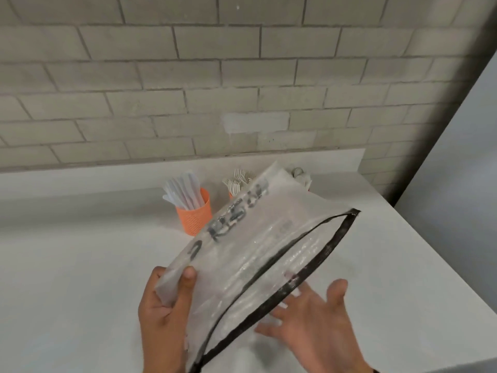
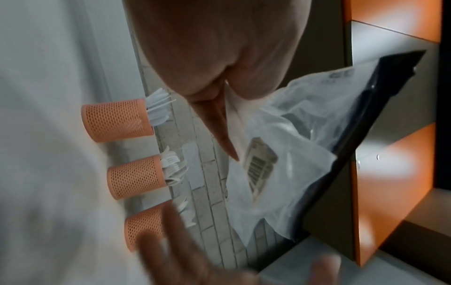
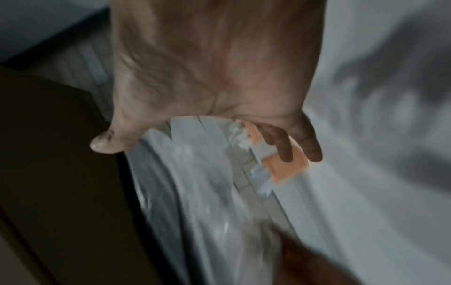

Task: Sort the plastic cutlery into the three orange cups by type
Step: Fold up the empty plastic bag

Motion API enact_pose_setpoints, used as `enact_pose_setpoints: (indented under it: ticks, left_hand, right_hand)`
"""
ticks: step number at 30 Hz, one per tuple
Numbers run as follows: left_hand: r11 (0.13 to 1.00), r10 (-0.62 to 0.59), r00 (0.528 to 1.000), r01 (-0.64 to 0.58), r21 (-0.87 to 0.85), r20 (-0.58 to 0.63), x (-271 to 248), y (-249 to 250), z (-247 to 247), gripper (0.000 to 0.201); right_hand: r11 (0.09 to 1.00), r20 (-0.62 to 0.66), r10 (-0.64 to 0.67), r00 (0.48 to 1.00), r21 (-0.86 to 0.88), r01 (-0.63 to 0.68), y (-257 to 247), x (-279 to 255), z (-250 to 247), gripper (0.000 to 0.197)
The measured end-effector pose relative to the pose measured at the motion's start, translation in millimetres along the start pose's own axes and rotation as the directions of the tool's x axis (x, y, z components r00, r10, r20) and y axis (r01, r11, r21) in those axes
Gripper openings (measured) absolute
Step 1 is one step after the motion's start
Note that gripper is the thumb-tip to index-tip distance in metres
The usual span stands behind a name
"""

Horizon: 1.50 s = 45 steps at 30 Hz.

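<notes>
My left hand (image 1: 172,292) grips the lower corner of a translucent plastic zip bag (image 1: 258,238), thumb on top, and holds it above the counter. Black writing runs along the bag, and its black zipper mouth gapes open. My right hand (image 1: 309,316) is open with its fingers spread, just beside and below the zipper edge. Behind the bag stands an orange mesh cup (image 1: 193,214) full of white knives. A second cup's forks (image 1: 238,181) show above the bag. All three orange cups (image 2: 117,120) (image 2: 134,177) (image 2: 144,227) hold white cutlery in the left wrist view.
The white counter (image 1: 80,265) runs to a grey brick wall (image 1: 188,90) at the back. Its right edge (image 1: 430,267) drops off beside a pale panel. The right wrist view is blurred, with one orange cup (image 3: 285,169) past my fingers.
</notes>
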<state>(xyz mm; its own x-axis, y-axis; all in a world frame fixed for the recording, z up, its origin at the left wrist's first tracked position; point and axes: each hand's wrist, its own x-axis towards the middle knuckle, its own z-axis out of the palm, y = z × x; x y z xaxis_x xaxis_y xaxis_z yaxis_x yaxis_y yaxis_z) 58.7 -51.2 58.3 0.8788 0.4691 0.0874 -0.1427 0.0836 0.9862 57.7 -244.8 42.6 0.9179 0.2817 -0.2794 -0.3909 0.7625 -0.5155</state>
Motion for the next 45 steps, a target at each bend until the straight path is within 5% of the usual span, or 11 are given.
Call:
enact_pose_setpoints:
  ticks: [4,8,11,15,18,22,29,33,39,43,45]
  left_hand:
    - [0.996,0.053,0.995,-0.047,0.071,-0.081,-22.9,0.6,9.1,0.040]
    - [0.989,0.111,0.991,-0.103,0.110,-0.075,-29.4,-14.2,-3.3,0.038]
    - [1.000,-0.028,0.999,0.028,0.005,0.021,-20.1,-22.1,-23.0,0.029]
    - [0.850,-0.313,0.848,0.451,-0.273,0.429,15.3,-15.9,-52.9,0.075]
    - [0.894,-0.283,0.726,0.436,-0.101,0.627,37.5,6.9,-55.5,0.091]
    - [0.911,-0.396,0.587,0.348,0.221,0.706,36.3,18.1,-37.4,0.061]
    - [0.885,-0.433,0.599,0.425,0.190,0.674,25.9,16.0,-36.2,0.042]
    - [0.886,-0.412,0.552,0.427,0.178,0.725,23.5,18.6,-40.6,0.049]
    - [0.786,-0.509,0.554,0.610,0.095,0.658,17.6,16.6,-39.7,0.016]
    - [0.586,-0.531,0.432,0.808,-0.052,0.729,13.3,21.1,-40.2,0.042]
    - [0.484,-0.551,0.338,0.874,-0.039,0.763,11.7,22.0,-43.6,0.054]
  right_hand:
    - [0.997,0.180,-0.064,0.982,-0.026,0.070,5.5,-7.9,33.5,0.105]
    - [0.938,-0.019,-0.162,0.987,-0.313,0.148,-0.8,-4.4,45.0,0.061]
    - [0.910,-0.117,-0.184,0.976,-0.397,0.123,-7.6,-6.0,40.2,0.033]
    - [0.823,-0.099,-0.219,0.971,-0.554,0.130,-20.1,-17.9,35.9,0.034]
    - [0.746,0.009,-0.132,0.991,-0.657,0.105,-26.3,-25.2,40.9,0.032]
    - [0.663,0.068,-0.031,0.997,-0.745,0.071,-29.3,-26.8,46.6,0.034]
    - [0.699,0.015,0.061,0.998,-0.714,-0.032,-39.7,-33.6,19.7,0.033]
    - [0.613,-0.009,-0.088,0.996,-0.789,0.047,-37.4,-32.4,8.7,0.032]
    - [0.663,0.092,-0.312,0.946,-0.692,0.286,-32.8,-33.3,7.2,0.015]
    - [0.675,0.176,-0.337,0.925,-0.640,0.368,-36.2,-24.7,-0.1,0.004]
    - [0.615,0.187,-0.360,0.914,-0.689,0.383,-35.8,-21.5,-2.1,0.022]
